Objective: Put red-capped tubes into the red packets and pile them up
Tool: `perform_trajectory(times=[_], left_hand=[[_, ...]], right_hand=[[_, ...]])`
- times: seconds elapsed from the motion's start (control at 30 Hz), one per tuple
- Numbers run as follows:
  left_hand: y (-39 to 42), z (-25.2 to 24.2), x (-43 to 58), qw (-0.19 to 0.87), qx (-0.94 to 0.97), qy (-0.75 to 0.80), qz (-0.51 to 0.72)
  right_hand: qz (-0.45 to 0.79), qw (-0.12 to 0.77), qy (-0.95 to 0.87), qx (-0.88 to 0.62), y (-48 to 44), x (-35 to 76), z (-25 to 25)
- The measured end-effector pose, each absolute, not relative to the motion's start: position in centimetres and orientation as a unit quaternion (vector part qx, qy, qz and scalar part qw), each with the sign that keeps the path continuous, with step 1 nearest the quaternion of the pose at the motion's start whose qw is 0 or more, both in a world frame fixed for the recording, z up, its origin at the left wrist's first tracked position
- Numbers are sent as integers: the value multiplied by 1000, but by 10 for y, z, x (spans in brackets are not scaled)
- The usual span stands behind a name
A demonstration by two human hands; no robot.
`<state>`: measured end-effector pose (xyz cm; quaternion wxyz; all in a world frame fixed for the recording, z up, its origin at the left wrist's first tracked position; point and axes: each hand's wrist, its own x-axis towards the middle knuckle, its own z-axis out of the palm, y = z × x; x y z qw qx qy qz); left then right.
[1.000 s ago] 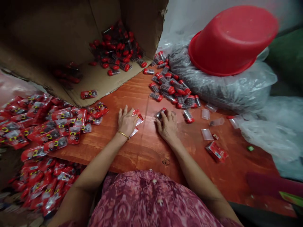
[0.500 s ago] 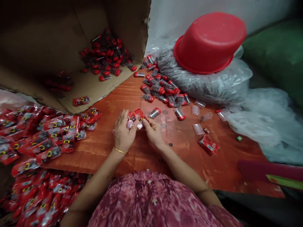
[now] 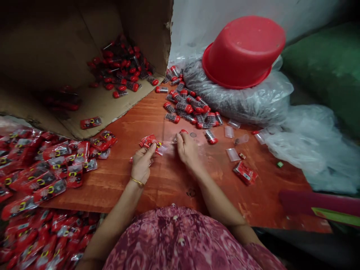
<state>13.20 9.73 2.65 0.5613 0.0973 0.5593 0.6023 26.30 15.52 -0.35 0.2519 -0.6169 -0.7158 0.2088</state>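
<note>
My left hand (image 3: 143, 161) pinches a small red printed plastic packet (image 3: 148, 141) above the red tabletop, its transparent end pointing toward the right. Closed fingers of my right hand (image 3: 188, 149) are around a small red-capped bottle (image 3: 183, 131); most of it is hidden behind the hand, with only a bit of red cap showing. Beyond my hands lies a pile of clear, red-capped bottles (image 3: 185, 107) with dark contents. One such bottle (image 3: 210, 137) rests apart, to the right of my right hand.
A cardboard box (image 3: 146, 92) on its side holds more bottles. Filled red packets (image 3: 57, 152) heap at the left. An upturned red tub (image 3: 244, 52) sits on a plastic bag (image 3: 233, 107). Loose clear tubes (image 3: 233, 154) and a red packet bundle (image 3: 245, 172) lie at right.
My hands have come apart. The left keeps the packet and has tilted it; the right has let go of the packet, moved right and closed around the nearby bottle. The view has shifted slightly.
</note>
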Motion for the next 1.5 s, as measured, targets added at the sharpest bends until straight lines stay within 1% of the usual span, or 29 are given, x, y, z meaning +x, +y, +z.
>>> perform_trajectory(times=[0.07, 0.13, 0.3, 0.47, 0.53, 0.6, 0.67, 0.73, 0.8, 0.87, 1.0, 1.27, 1.5], left_hand=[[100, 27, 132, 571, 78, 548, 606], [102, 27, 132, 584, 70, 535, 607], [102, 23, 130, 621, 42, 504, 599], [97, 25, 129, 636, 27, 500, 587], [95, 26, 131, 645, 27, 499, 578], [93, 27, 132, 650, 28, 499, 572], [92, 27, 132, 651, 33, 497, 573], [90, 26, 133, 650, 42, 494, 576], [89, 26, 134, 648, 59, 492, 578], [88, 25, 135, 646, 81, 493, 577], [87, 26, 138, 633, 121, 514, 567], [86, 20, 134, 570, 198, 536, 591], [87, 19, 134, 594, 209, 532, 567]], right_hand=[[128, 187, -678, -699, 172, 271, -7], [89, 141, -670, -724, 180, 277, -10], [51, 89, -761, -641, 163, 288, -14], [22, 61, -775, -629, 145, 294, -21], [39, 78, -770, -631, 145, 297, -24], [92, 134, -759, -631, 143, 303, -23], [195, 220, -742, -602, 137, 312, -16], [329, 294, -708, -552, 126, 319, -4], [444, 322, -666, -505, 112, 323, 11], [504, 322, -645, -476, 100, 322, 24], [502, 318, -668, -448, 92, 314, 38], [496, 314, -677, -445, 88, 310, 41], [494, 327, -669, -449, 91, 309, 36]])
